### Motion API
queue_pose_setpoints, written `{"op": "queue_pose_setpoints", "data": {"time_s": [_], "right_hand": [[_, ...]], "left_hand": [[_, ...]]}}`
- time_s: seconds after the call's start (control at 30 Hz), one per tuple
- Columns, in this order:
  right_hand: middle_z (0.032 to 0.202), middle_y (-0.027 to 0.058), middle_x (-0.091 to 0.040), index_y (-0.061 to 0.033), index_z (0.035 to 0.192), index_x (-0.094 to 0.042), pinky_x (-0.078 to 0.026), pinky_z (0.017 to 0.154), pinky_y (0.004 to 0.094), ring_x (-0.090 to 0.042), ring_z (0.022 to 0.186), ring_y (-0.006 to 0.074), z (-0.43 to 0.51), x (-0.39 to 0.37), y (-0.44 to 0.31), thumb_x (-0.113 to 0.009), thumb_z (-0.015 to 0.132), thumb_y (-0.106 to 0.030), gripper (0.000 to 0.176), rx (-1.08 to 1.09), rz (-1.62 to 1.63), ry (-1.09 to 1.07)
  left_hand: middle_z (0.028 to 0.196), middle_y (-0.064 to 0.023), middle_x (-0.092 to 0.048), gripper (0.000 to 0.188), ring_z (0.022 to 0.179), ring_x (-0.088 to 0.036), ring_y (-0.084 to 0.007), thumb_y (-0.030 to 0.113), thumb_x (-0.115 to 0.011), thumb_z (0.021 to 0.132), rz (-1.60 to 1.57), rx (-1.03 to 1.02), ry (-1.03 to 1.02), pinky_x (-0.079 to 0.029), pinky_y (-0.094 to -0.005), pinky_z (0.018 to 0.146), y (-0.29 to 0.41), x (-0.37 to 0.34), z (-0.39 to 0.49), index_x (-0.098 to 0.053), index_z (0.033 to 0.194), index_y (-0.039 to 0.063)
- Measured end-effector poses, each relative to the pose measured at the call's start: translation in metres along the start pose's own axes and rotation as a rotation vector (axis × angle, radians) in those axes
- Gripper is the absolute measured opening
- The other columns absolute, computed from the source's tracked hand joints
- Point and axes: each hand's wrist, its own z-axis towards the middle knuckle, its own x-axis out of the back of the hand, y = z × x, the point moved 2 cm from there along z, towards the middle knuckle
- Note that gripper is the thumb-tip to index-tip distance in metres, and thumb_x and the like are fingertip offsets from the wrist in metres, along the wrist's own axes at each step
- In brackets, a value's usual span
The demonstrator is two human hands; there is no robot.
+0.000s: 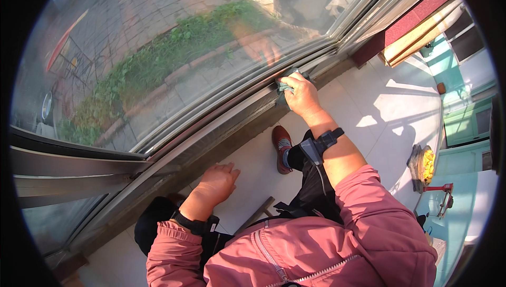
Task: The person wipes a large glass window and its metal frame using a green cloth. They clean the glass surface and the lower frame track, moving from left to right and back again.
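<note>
My right hand [302, 93] grips a crumpled grey-green cloth [285, 85] and presses it on the metal sill of the window frame [237, 112], near the lower right corner of the glass. Part of the cloth is hidden under my fingers. Beyond the frame, the large window pane [158, 50] carries a faint reflection of a hand. My left hand [216, 186] hangs above the floor in front of my body, apart from the frame. It holds nothing, and its fingers are loosely bent.
Below me is a pale tiled floor [355, 89] with my red shoe [281, 148] near the wall. Part of a stool [255, 216] shows beneath me. Yellow items in a dark tray [417, 168] and a red metal device [438, 188] are at right. Folded boards [421, 30] lean upper right.
</note>
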Motion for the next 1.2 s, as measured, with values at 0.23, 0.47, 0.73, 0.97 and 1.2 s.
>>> {"op": "queue_pose_setpoints", "data": {"time_s": [0.23, 0.47, 0.73, 0.97, 1.2], "right_hand": [[0.087, 0.0051, -0.06, -0.0127, 0.102, -0.073, -0.055, 0.065, 0.0387, -0.066, 0.08, 0.0268, -0.026, -0.036, -0.072, -0.063, 0.082, -0.004, 0.024, 0.371, 0.046, -0.029], [0.091, 0.0032, -0.06, -0.0111, 0.108, -0.072, -0.057, 0.067, 0.0365, -0.065, 0.081, 0.0243, -0.043, -0.064, -0.109, -0.067, 0.077, -0.004, 0.032, 0.545, 0.129, -0.145], [0.094, 0.0087, -0.064, -0.0091, 0.099, -0.07, -0.055, 0.069, 0.0457, -0.066, 0.083, 0.0358, -0.01, -0.015, -0.049, -0.065, 0.075, -0.008, 0.024, 0.159, -0.133, -0.076], [0.09, 0.0113, -0.061, -0.0075, 0.08, -0.063, -0.055, 0.07, 0.0462, -0.067, 0.083, 0.0338, -0.014, -0.028, -0.062, -0.067, 0.076, -0.008, 0.006, 0.132, -0.221, -0.149], [0.091, 0.0123, -0.062, -0.0069, 0.079, -0.063, -0.056, 0.071, 0.0461, -0.068, 0.083, 0.0329, -0.009, -0.031, -0.077, -0.069, 0.075, -0.009, 0.007, 0.11, -0.298, -0.208]], "left_hand": [[0.139, -0.0156, -0.059, 0.052, 0.12, -0.06, -0.0375, 0.022, -0.075, 0.083, -0.012, -0.026, 0.019, -0.046, -0.0478, 0.109, 0.001, -0.003, 0.001, -0.062, 0.132, 0.01], [0.139, -0.0182, -0.059, 0.049, 0.122, -0.06, -0.0336, 0.021, -0.073, 0.084, -0.039, -0.029, -0.02, -0.046, -0.0451, 0.105, 0.006, 0.0, 0.011, -0.063, 0.13, 0.009], [0.141, -0.0163, -0.058, 0.053, 0.124, -0.058, -0.0356, 0.024, -0.074, 0.084, -0.011, -0.004, -0.002, -0.046, -0.046, 0.107, -0.002, -0.004, 0.0, -0.061, 0.133, 0.009], [0.141, -0.0164, -0.058, 0.052, 0.127, -0.057, -0.034, 0.024, -0.073, 0.084, -0.004, -0.014, -0.043, -0.043, -0.0479, 0.112, -0.001, -0.009, 0.001, -0.061, 0.133, 0.009], [0.13, -0.0156, -0.063, 0.05, 0.114, -0.063, -0.0347, 0.023, -0.075, 0.081, -0.023, -0.068, 0.017, -0.05, -0.046, 0.1, 0.003, -0.013, 0.014, -0.065, 0.128, 0.008]]}}
